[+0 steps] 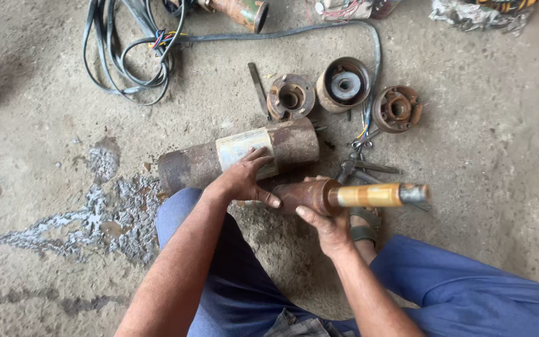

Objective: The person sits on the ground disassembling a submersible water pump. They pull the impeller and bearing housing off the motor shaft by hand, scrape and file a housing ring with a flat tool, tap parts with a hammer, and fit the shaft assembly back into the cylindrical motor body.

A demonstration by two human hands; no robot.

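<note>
Both hands, left hand [242, 180] and right hand [327, 226], hold rusty rotor [344, 196]; rusty cylinder [238, 156] behind.

Bare concrete floor [38, 93] leftward; rusty flanges [344, 84], pliers [369, 168] crowding the right

Rough concrete floor [45, 81], perhaps damp

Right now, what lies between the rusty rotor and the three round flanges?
In the head view, the big rusty cylinder lies between the rotor and the flanges.
</note>
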